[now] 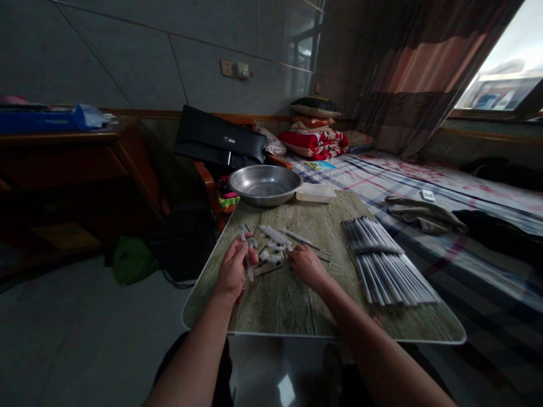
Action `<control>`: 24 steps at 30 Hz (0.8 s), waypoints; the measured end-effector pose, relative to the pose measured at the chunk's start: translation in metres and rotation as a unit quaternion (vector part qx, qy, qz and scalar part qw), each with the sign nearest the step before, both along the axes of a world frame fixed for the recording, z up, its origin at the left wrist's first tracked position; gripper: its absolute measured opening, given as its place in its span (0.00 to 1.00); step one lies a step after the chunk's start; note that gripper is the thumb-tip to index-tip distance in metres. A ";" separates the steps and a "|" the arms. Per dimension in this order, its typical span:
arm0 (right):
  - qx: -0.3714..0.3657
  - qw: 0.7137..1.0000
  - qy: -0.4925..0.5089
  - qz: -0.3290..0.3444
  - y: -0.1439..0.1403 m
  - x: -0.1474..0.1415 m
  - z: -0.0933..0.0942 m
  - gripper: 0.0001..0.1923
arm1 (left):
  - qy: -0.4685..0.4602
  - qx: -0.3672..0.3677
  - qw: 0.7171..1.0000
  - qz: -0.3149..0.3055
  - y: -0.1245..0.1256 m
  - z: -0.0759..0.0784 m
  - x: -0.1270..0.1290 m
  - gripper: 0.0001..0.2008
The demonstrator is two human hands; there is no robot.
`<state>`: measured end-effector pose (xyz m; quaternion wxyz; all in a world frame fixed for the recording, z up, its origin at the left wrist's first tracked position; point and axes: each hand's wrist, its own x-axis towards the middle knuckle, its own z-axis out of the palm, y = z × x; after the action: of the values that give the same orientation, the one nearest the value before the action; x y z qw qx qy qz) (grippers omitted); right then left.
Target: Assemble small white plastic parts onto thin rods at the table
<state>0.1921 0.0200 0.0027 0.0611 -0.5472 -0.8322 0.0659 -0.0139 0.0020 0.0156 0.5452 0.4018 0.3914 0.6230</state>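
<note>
Held a clear tube [249,272] aslant in the left hand [232,264], at nine o'clock on the wood-patterned table [292,316], with thumb and fingers closed round it. Had the right hand [309,265] palm down near the dial's centre, with fingertips at the edge of the loose parts; could not tell whether closed on one. Had both hands apart from each other, with most of those parts lying between. Among them saw small white pieces [275,247], a few clear barrels [274,233] side by side toward eleven o'clock, a thin dark rod [270,271] on the near side, and slim rods [302,238] slanting past the right hand's far side toward two.

Saw two bundles of pale tubes [392,277] around three o'clock, with dark tips at the far end of the upper one. At eleven, by the far edge, saw a steel bowl [267,199], and at twelve, just beside it, a shallow white tray [316,199]. Beyond the table, saw a black case [220,138] on a wooden chair [208,189] at eleven, a folded red quilt [316,146] at twelve, and a checked bed [365,175] from one to three
</note>
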 end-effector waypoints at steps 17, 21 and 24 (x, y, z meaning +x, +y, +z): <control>-0.174 0.854 0.491 0.025 0.006 0.061 0.041 0.05 | 0.153 -0.059 0.960 -0.226 -0.013 0.004 -0.010 0.22; -0.201 0.827 0.524 0.034 0.003 0.071 0.045 0.05 | 0.176 -0.051 0.953 -0.240 -0.012 0.002 -0.007 0.23; -0.198 0.833 0.515 0.036 0.003 0.074 0.044 0.05 | 0.180 -0.045 0.952 -0.244 -0.011 0.003 -0.004 0.24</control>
<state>0.2664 0.0226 0.0468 0.3685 -0.4038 -0.6687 0.5040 -0.0176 -0.0089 0.0183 0.6182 0.5659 0.4006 0.3703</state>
